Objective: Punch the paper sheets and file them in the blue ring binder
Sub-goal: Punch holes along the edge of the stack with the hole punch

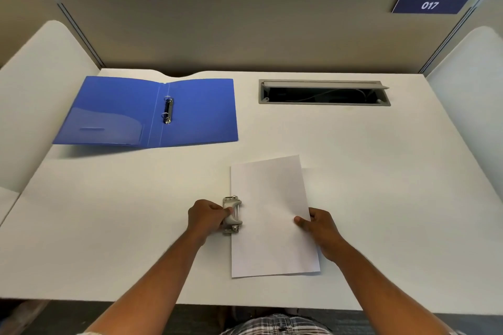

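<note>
Paper sheets [272, 215] lie at lower centre of the frame on the white desk [381, 171]. Left hand [205, 217] grips the grey hole punch [232, 215] on their left edge; right hand [315, 226] pinches their right edge. Blue ring binder [147, 111] lies open at upper left.

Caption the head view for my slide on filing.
Left hand grips hole punch on paper sheets; right hand steadies them.

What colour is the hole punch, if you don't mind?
The hole punch is light grey with metal parts, seen in the head view.
</note>
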